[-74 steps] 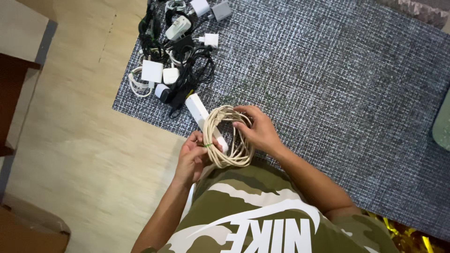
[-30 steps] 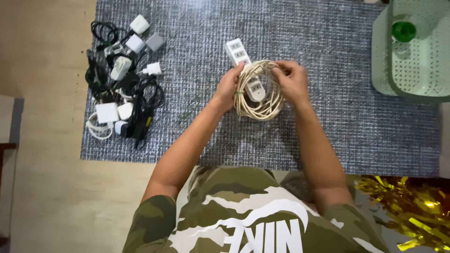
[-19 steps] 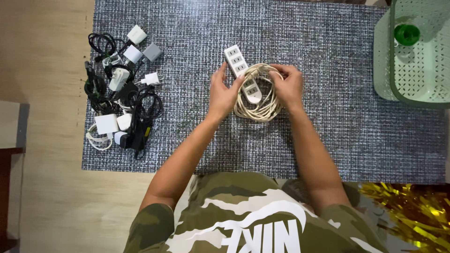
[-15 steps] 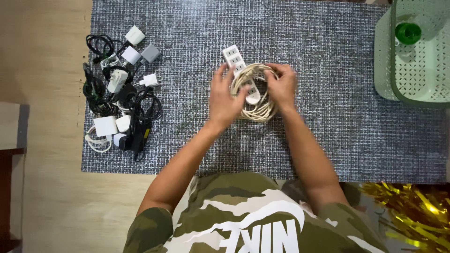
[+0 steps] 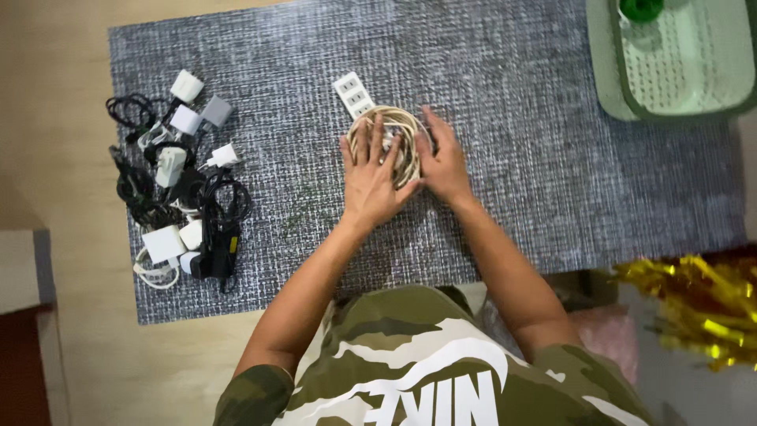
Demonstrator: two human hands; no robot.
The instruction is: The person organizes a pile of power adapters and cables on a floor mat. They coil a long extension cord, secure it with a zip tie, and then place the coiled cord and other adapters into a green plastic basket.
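A cream cable coil (image 5: 407,131) lies on the grey woven mat (image 5: 552,166), wound around a white power strip (image 5: 353,93) whose socket end sticks out at the upper left. My left hand (image 5: 369,183) lies flat on top of the coil with its fingers spread. My right hand (image 5: 441,162) rests against the coil's right side, fingers stretched out along it. Neither hand grips anything. The hands hide much of the coil and the strip's near end.
A pile of white chargers and black cables (image 5: 181,189) sits on the mat's left part. A pale green perforated basket (image 5: 686,63) holding a green round thing (image 5: 640,8) stands at the top right. Gold tinsel (image 5: 702,308) lies at the lower right. Wooden floor (image 5: 55,158) surrounds the mat.
The coil and strip went from my lap out onto the mat. My hands let go of it, and both have flattened onto it; the view shifted.
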